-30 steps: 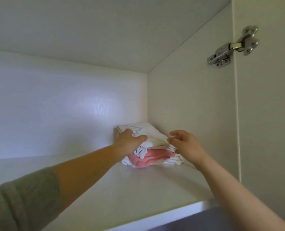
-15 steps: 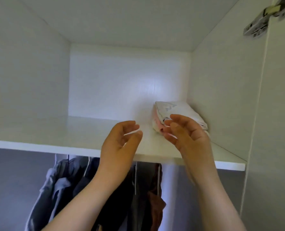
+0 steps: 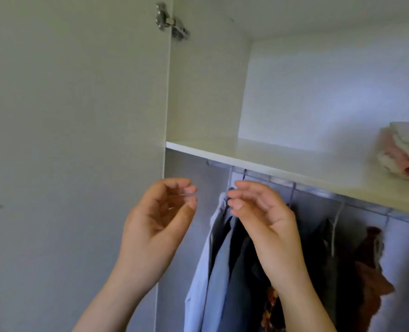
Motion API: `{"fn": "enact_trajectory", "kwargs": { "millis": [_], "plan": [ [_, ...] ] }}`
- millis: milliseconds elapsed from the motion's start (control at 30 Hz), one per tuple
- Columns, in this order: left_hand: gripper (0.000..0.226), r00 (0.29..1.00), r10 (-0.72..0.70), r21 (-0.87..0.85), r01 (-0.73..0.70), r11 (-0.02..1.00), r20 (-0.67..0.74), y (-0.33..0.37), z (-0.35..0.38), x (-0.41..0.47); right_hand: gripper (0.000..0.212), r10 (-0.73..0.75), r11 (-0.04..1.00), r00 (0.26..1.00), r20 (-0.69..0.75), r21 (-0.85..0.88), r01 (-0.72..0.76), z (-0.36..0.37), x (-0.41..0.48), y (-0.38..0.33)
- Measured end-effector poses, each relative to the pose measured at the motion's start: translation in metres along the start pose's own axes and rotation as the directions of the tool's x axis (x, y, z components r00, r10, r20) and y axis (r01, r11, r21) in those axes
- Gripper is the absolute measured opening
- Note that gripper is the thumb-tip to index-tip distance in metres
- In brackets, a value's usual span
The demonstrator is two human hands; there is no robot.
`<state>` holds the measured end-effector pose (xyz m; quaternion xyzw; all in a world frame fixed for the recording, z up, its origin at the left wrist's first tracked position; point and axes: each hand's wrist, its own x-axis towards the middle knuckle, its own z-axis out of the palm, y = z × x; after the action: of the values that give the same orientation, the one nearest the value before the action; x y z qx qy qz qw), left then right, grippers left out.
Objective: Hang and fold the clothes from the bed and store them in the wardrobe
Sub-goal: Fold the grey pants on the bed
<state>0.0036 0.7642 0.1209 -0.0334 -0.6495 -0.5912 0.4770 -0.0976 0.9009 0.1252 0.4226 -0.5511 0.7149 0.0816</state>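
Note:
A small stack of folded white and pink clothes [image 3: 402,152] lies on the white wardrobe shelf [image 3: 258,155] at the far right. Below the shelf, several garments hang from a metal rail [image 3: 318,192]: a light blue shirt [image 3: 206,271], dark clothes [image 3: 244,271] and a rust-brown piece [image 3: 371,267]. My left hand [image 3: 158,224] and my right hand [image 3: 263,224] are raised in front of the rail, palms facing each other, fingers loosely curled, holding nothing. Neither hand touches the clothes.
The open white wardrobe door [image 3: 74,140] fills the left side, joined by a metal hinge [image 3: 172,22] at the top. The shelf compartment's back wall [image 3: 330,97] is bare white.
Both hands let go of the folded stack and drew back out of the shelf, lower and empty. The view swung left, so the stack now lies at the right edge.

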Motion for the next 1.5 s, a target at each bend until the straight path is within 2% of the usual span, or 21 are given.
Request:
{"fn": "enact_trajectory", "kwargs": {
  "millis": [167, 333, 633, 800, 1033, 1200, 1300, 1400, 1500],
  "plan": [
    [0.021, 0.991, -0.034, 0.172, 0.056, 0.984, -0.128, 0.01, -0.115, -0.019, 0.02, 0.066, 0.985, 0.978, 0.197, 0.145, -0.096, 0.12, -0.009, 0.018],
    [0.026, 0.955, -0.006, 0.317, 0.104, 0.943, -0.298, 0.041, -0.24, -0.046, 0.021, 0.042, 0.96, 0.932, 0.361, 0.243, -0.137, 0.247, -0.032, 0.02],
    [0.023, 0.864, 0.055, 0.47, 0.218, 0.855, -0.501, 0.092, -0.407, -0.094, 0.022, -0.012, 0.929, 0.775, 0.631, 0.294, -0.224, 0.432, -0.088, 0.01],
    [0.024, 0.808, 0.094, 0.523, 0.282, 0.804, -0.581, 0.092, -0.472, -0.095, 0.022, -0.031, 0.918, 0.714, 0.699, 0.303, -0.258, 0.509, -0.087, 0.022],
    [0.023, 0.742, 0.13, 0.569, 0.375, 0.732, -0.657, 0.07, -0.537, -0.078, 0.02, -0.044, 0.889, 0.664, 0.747, 0.333, -0.316, 0.592, -0.066, 0.061],
    [0.024, 0.696, 0.121, 0.568, 0.459, 0.683, -0.708, 0.054, -0.594, -0.067, 0.019, -0.016, 0.89, 0.595, 0.804, 0.283, -0.358, 0.66, -0.06, 0.093],
    [0.023, 0.669, 0.126, 0.559, 0.485, 0.672, -0.732, 0.04, -0.638, -0.058, 0.018, -0.023, 0.913, 0.553, 0.833, 0.243, -0.328, 0.704, -0.058, 0.112],
    [0.022, 0.669, 0.11, 0.555, 0.5, 0.665, -0.735, 0.025, -0.683, -0.048, 0.016, -0.005, 0.927, 0.554, 0.833, 0.212, -0.31, 0.748, -0.056, 0.129],
    [0.022, 0.651, 0.089, 0.53, 0.522, 0.668, -0.754, 0.013, -0.724, -0.034, 0.016, 0.036, 0.937, 0.509, 0.86, 0.149, -0.317, 0.787, -0.054, 0.146]
  ]
}}
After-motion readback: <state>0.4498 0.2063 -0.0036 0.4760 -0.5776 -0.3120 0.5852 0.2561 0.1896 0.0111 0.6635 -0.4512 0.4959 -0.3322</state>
